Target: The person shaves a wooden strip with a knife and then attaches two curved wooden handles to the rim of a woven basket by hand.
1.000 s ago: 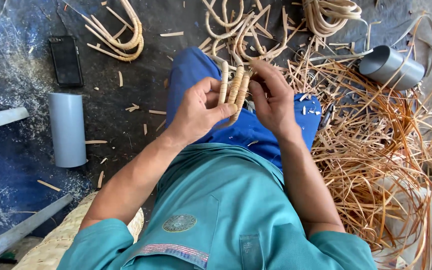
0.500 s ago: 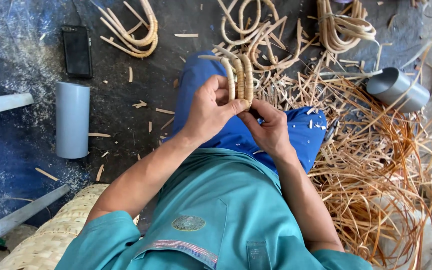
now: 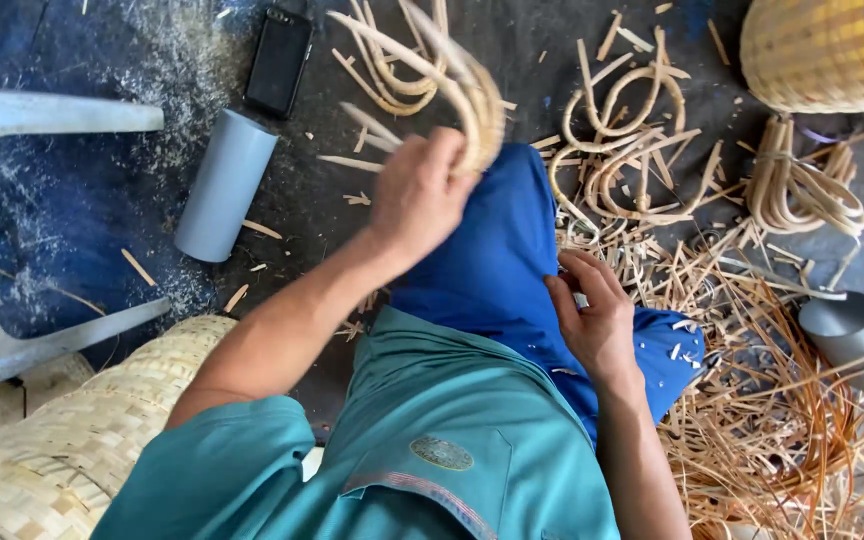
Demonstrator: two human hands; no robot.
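My left hand [image 3: 420, 195] is raised above my blue-trousered knee [image 3: 497, 250] and grips a bundle of bent rattan loops [image 3: 452, 80], blurred by motion. My right hand [image 3: 597, 315] rests lower on my lap by the right thigh, fingers curled loosely with nothing clearly in them, right beside the pile of thin cane strips [image 3: 752, 400]. More curved rattan pieces [image 3: 632, 150] lie on the dark floor beyond my knee.
A grey plastic tube [image 3: 224, 185] and a black phone [image 3: 277, 62] lie at the left. A pale plastic stool [image 3: 12, 230] stands far left, woven baskets at the bottom left [image 3: 62, 440] and top right [image 3: 822, 55]. A grey cup [image 3: 852, 335] sits at the right.
My left hand has lifted the rattan bundle up and away to the left. My right hand let go of it and dropped to my lap. The view has tilted to the left.
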